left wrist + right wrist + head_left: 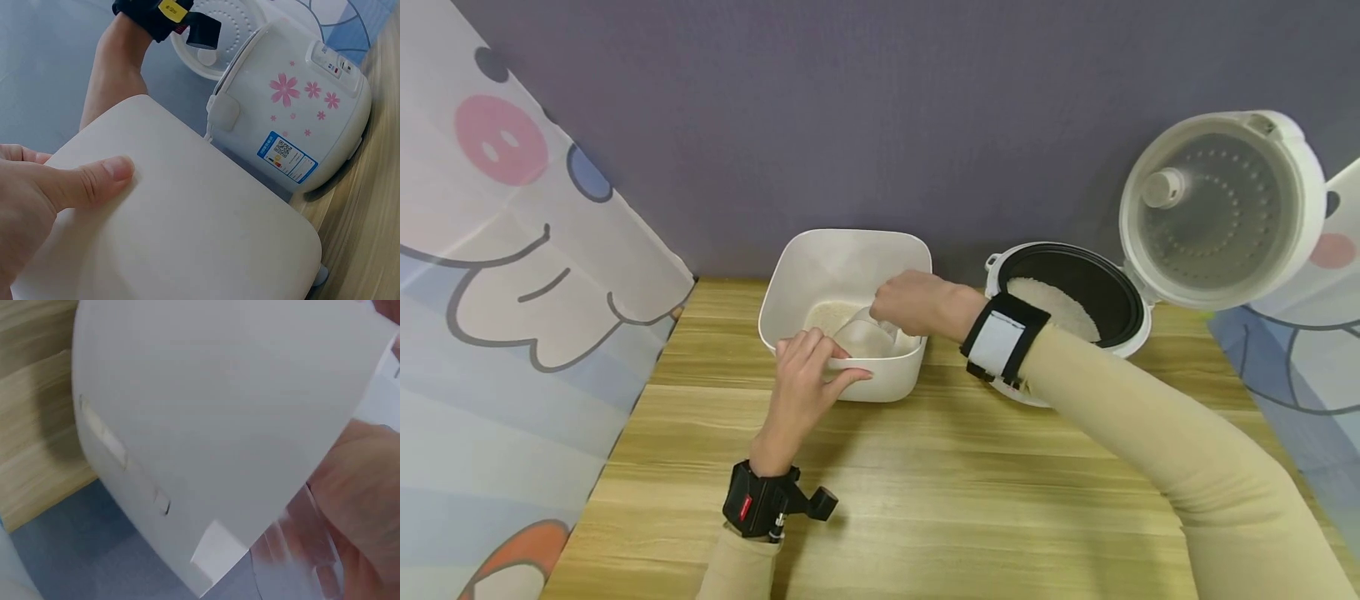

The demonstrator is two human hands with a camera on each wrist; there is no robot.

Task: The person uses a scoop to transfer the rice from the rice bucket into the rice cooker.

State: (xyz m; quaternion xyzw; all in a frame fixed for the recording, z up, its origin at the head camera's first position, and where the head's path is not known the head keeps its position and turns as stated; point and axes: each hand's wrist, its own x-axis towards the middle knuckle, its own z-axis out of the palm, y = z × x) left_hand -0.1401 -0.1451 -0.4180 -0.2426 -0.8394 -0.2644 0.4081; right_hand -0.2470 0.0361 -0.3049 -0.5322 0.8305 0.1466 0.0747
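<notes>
Left fingers [94, 183]: pinch bin wall [889, 381] | right fingers [887, 302]: curled round cup [859, 337]

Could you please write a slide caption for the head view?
Left hand grips a white bin, right hand holds a clear cup inside; open rice cooker alongside.

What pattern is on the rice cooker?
The rice cooker has pink flowers, clearest in the left wrist view.

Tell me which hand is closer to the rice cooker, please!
Right. The right hand reaches into the white bin, left of the rice cooker; the left hand grips the bin's near rim, farther left.
</notes>
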